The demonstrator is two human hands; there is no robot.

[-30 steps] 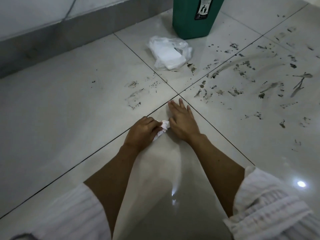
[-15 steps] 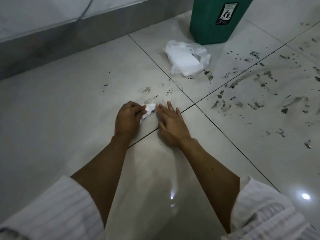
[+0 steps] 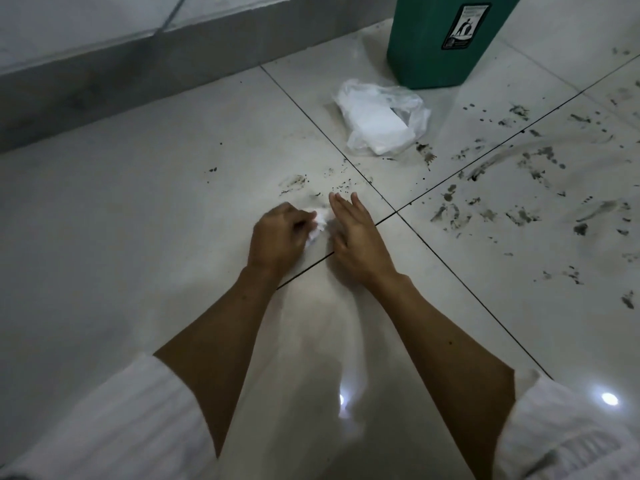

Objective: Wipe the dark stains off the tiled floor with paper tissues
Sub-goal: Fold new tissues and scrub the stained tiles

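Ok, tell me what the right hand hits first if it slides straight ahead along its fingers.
The right hand lies flat, fingers pointing up-frame. Just past the fingertips lie small dark specks, then the grout line; the tissue pack in its bag looks slightly right of that line.

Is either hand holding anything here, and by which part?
The left hand grips a crumpled tissue, bunched in its fingers. The right hand lies flat, holding nothing.

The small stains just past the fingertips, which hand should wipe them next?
Left, probably. The left hand already grips the crumpled tissue, near the small stains. The right hand rests flat on the tile with straight fingers, holding nothing.
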